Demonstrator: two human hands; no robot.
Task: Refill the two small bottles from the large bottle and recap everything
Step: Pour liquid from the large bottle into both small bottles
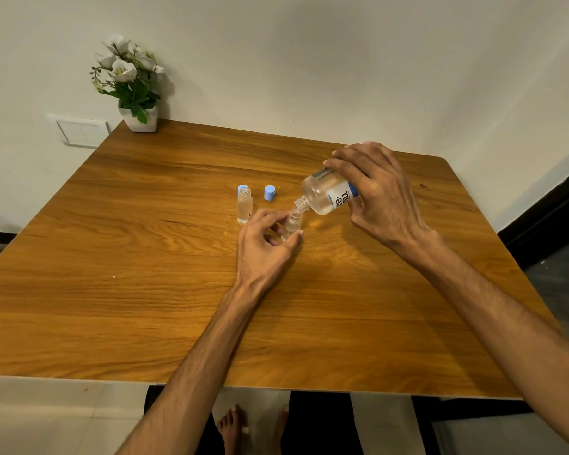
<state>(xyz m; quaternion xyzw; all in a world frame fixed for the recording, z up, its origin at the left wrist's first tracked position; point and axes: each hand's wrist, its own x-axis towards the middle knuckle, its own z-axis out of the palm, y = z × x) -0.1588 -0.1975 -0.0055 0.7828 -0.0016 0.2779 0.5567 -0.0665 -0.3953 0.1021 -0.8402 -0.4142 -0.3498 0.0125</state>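
Near the middle of the table, the small bottle you are filling stands upright with its cap off, and your left hand steadies it, thumb and fingertips closed lightly around its lower body. Just above it, your right hand is wrapped firmly round the large bottle, which is tipped neck-down to the left so that its open mouth sits just over the small bottle's mouth; whether the two rims touch is too fine to tell. Clear liquid has pooled toward the large bottle's shoulder, so judge this as the pour in progress. Keep the tilt shallow and let the liquid come in a thin stream, since the small neck is narrow and a sudden surge would likely spill over your fingers. Hold the small bottle still against the table, watch its level through the clear wall, and right the large bottle before the liquid reaches the neck.

To the left stands the other small bottle, uncapped and apparently nearly full. One blue cap lies just behind it, another blue cap a little to its right; recapping has not begun. A potted plant sits at the far left corner, well clear.
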